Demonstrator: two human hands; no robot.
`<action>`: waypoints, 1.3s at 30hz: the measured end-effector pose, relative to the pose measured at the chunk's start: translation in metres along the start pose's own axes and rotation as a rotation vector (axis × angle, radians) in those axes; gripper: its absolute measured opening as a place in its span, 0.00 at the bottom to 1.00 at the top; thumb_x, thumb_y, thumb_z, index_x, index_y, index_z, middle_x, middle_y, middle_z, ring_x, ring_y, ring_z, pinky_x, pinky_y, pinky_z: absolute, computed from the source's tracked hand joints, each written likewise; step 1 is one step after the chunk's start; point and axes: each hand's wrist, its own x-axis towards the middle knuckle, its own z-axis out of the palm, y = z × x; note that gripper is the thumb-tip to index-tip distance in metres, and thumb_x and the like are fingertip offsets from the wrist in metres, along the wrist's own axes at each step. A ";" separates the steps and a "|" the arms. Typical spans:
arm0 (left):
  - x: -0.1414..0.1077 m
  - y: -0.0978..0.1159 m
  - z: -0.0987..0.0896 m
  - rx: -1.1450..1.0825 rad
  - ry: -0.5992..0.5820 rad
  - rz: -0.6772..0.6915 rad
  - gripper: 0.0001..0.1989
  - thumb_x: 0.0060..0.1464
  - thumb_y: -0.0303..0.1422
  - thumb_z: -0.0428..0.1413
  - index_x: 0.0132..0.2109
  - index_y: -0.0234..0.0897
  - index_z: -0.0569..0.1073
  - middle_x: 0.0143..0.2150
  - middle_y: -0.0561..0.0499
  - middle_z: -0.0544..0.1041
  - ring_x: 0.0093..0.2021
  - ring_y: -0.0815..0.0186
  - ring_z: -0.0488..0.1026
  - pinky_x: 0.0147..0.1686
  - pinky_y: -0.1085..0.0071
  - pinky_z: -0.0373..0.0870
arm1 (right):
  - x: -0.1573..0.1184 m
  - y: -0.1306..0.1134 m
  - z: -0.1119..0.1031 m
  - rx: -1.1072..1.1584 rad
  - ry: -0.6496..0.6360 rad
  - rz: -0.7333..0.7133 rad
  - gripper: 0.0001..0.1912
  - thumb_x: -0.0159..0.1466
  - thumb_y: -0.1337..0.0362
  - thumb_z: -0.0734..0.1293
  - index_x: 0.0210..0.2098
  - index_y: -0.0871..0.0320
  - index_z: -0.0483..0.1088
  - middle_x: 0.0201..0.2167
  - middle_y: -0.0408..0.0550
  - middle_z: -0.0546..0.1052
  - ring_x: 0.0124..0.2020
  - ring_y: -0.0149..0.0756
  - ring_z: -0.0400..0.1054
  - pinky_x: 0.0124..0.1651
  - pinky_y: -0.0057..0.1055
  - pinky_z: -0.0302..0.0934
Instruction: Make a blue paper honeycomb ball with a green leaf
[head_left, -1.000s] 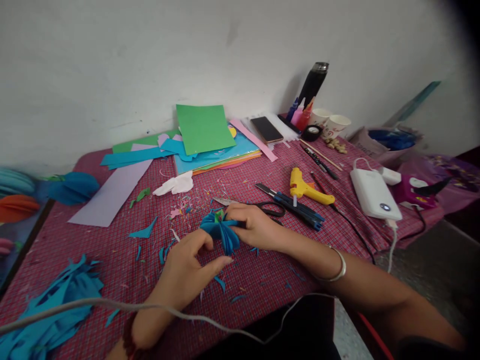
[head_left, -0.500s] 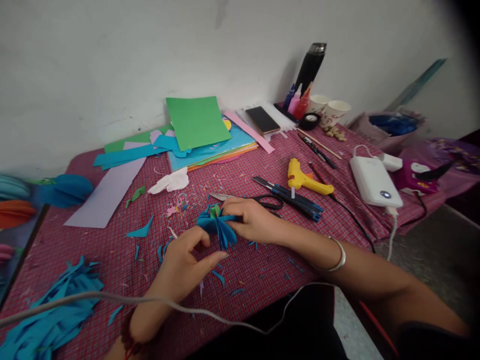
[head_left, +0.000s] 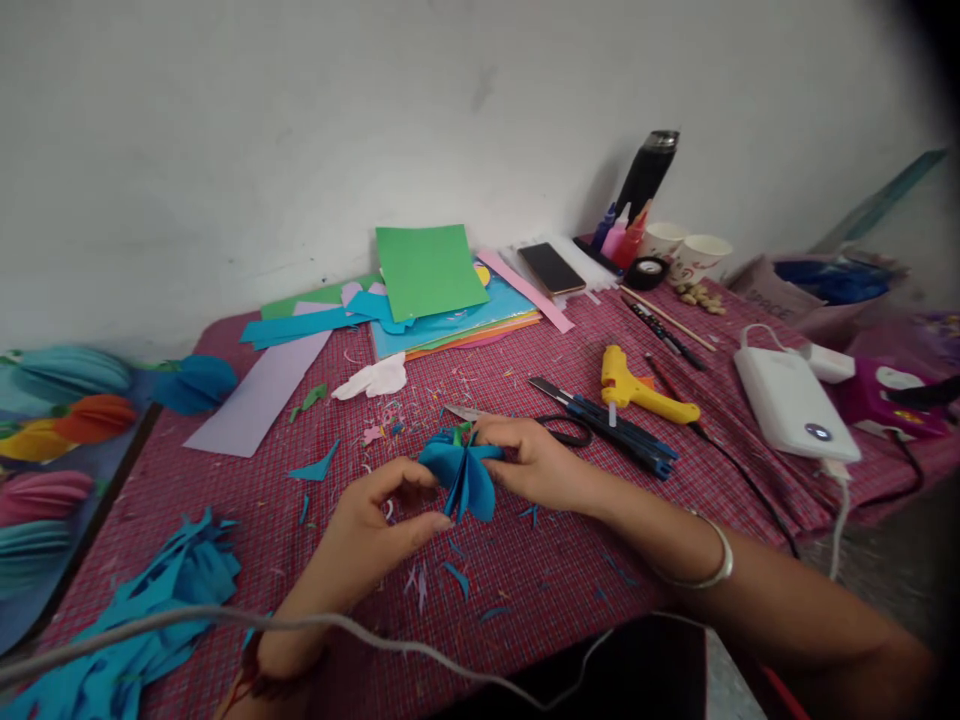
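A blue folded-paper ball (head_left: 463, 475) with fanned, rounded leaves and a green bit on top is between my hands above the table. My right hand (head_left: 536, 460) pinches its right side between thumb and fingers. At its left side, my left hand (head_left: 382, 515) has curled fingers and the thumb touching the paper's edges, with a gap showing between thumb and index finger. Just behind the ball lie scissors (head_left: 566, 430), partly hidden by my right hand. Small blue paper scraps (head_left: 457, 580) lie in front.
A yellow glue gun (head_left: 645, 390) and a blue-handled cutter (head_left: 615, 425) lie to the right, near a white power bank (head_left: 795, 400). Cut blue paper (head_left: 165, 600) is heaped at left. Stacked coloured sheets (head_left: 431, 270) lie at the back. A cable (head_left: 360, 630) crosses in front.
The view has shifted left and up, so things appear further right and lower. The paper ball has turned, showing its leaves more broadly, and my left thumb has come against it.
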 end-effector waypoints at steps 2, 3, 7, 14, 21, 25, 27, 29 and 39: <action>0.001 -0.002 -0.001 -0.066 -0.030 -0.026 0.08 0.43 0.32 0.64 0.33 0.38 0.74 0.27 0.56 0.74 0.30 0.67 0.69 0.32 0.70 0.65 | -0.001 -0.002 0.000 0.032 -0.013 0.018 0.11 0.64 0.70 0.63 0.25 0.58 0.65 0.27 0.42 0.69 0.33 0.31 0.64 0.42 0.31 0.61; 0.002 -0.002 -0.002 -0.091 -0.038 -0.030 0.09 0.42 0.32 0.65 0.33 0.38 0.74 0.28 0.56 0.74 0.30 0.66 0.69 0.32 0.70 0.65 | -0.001 -0.003 0.000 0.054 -0.019 0.031 0.11 0.64 0.69 0.64 0.25 0.58 0.65 0.27 0.42 0.69 0.33 0.31 0.64 0.42 0.31 0.61; 0.002 -0.002 -0.001 -0.109 -0.058 0.011 0.12 0.39 0.33 0.68 0.32 0.38 0.75 0.30 0.55 0.76 0.33 0.65 0.71 0.35 0.69 0.67 | -0.002 -0.004 0.003 0.135 -0.017 0.086 0.11 0.63 0.68 0.64 0.24 0.58 0.63 0.26 0.40 0.67 0.30 0.30 0.62 0.39 0.30 0.60; -0.006 -0.007 0.005 0.076 0.112 0.340 0.22 0.48 0.33 0.66 0.51 0.45 0.72 0.36 0.54 0.76 0.33 0.68 0.72 0.33 0.72 0.70 | -0.001 0.000 0.007 0.191 -0.001 0.181 0.11 0.62 0.68 0.65 0.24 0.58 0.62 0.26 0.39 0.65 0.29 0.29 0.59 0.37 0.30 0.58; -0.005 -0.005 0.005 0.221 0.007 0.555 0.22 0.58 0.29 0.57 0.59 0.47 0.69 0.42 0.49 0.75 0.41 0.66 0.74 0.39 0.72 0.74 | -0.002 0.002 0.008 0.234 -0.021 0.217 0.10 0.61 0.67 0.65 0.24 0.58 0.63 0.24 0.38 0.64 0.27 0.27 0.59 0.33 0.28 0.58; -0.006 -0.002 0.004 0.241 0.028 0.526 0.22 0.56 0.29 0.59 0.58 0.45 0.70 0.43 0.48 0.76 0.41 0.65 0.75 0.38 0.71 0.75 | -0.002 0.003 0.008 0.245 -0.031 0.224 0.09 0.61 0.68 0.65 0.25 0.58 0.63 0.24 0.37 0.64 0.26 0.27 0.59 0.32 0.27 0.58; -0.006 -0.002 0.005 0.247 0.031 0.512 0.21 0.55 0.29 0.60 0.57 0.45 0.71 0.43 0.48 0.77 0.42 0.64 0.76 0.39 0.70 0.75 | -0.002 0.003 0.008 0.243 -0.037 0.225 0.09 0.61 0.68 0.65 0.25 0.59 0.63 0.25 0.38 0.65 0.27 0.27 0.60 0.33 0.27 0.58; -0.007 -0.004 0.005 0.253 0.031 0.504 0.22 0.55 0.29 0.60 0.56 0.45 0.71 0.43 0.48 0.78 0.42 0.64 0.76 0.40 0.68 0.76 | -0.002 0.003 0.008 0.240 -0.040 0.230 0.09 0.61 0.68 0.65 0.25 0.59 0.64 0.25 0.38 0.65 0.27 0.27 0.59 0.33 0.27 0.58; -0.011 -0.007 0.006 0.329 0.017 0.482 0.25 0.55 0.28 0.60 0.59 0.46 0.67 0.47 0.48 0.78 0.46 0.63 0.75 0.46 0.66 0.74 | -0.003 0.003 0.008 0.219 -0.053 0.257 0.11 0.62 0.67 0.65 0.24 0.59 0.62 0.23 0.36 0.62 0.25 0.26 0.57 0.30 0.26 0.56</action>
